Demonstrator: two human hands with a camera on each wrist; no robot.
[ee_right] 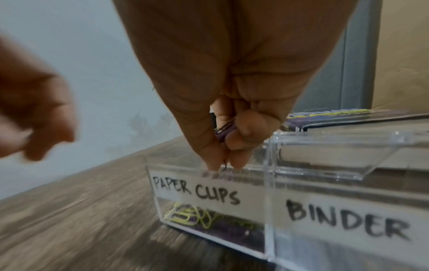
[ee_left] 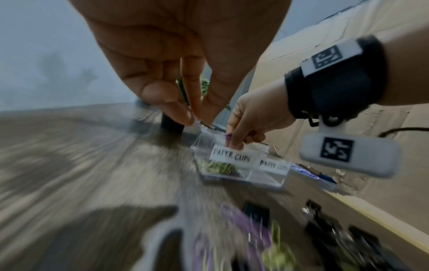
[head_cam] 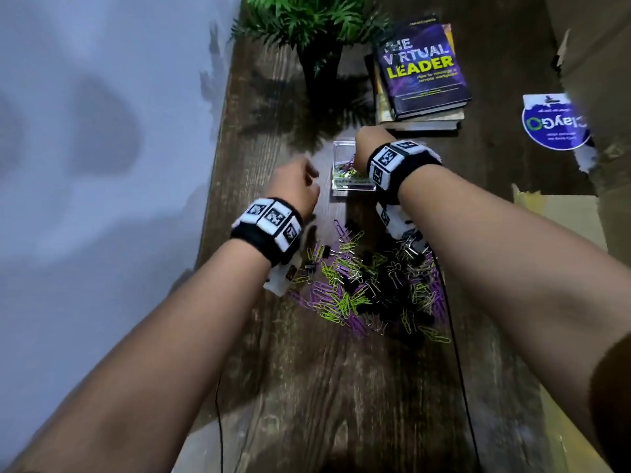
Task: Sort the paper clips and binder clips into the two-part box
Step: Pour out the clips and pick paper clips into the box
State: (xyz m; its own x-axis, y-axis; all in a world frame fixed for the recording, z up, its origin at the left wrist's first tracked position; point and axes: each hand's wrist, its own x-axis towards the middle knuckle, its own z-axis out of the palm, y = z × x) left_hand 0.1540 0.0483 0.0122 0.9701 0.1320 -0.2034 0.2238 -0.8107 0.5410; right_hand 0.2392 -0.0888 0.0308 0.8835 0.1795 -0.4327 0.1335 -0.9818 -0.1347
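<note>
A clear two-part box [head_cam: 350, 186] stands on the wooden table beyond the pile. Its left part is labelled PAPER CLIPS [ee_right: 197, 192], its right part BINDER [ee_right: 348, 220]. Yellow-green and purple paper clips [ee_right: 185, 216] lie in the left part. My right hand [ee_right: 224, 165] pinches purple paper clips [ee_right: 224, 132] just above the rim of that left part. To the left of the box, my left hand [ee_left: 196, 119] hovers with thumb and fingertips pinched on a small clip [ee_left: 206, 124], which is too blurred to tell the kind. A mixed pile of clips [head_cam: 368, 285] lies between my forearms.
A potted plant [head_cam: 317, 63] and a stack of books [head_cam: 423, 70] stand behind the box. Cardboard [head_cam: 563, 216] with a round blue sticker [head_cam: 553, 124] closes off the right side. A wall runs along the left table edge. Thin black cables [head_cam: 457, 336] cross the table.
</note>
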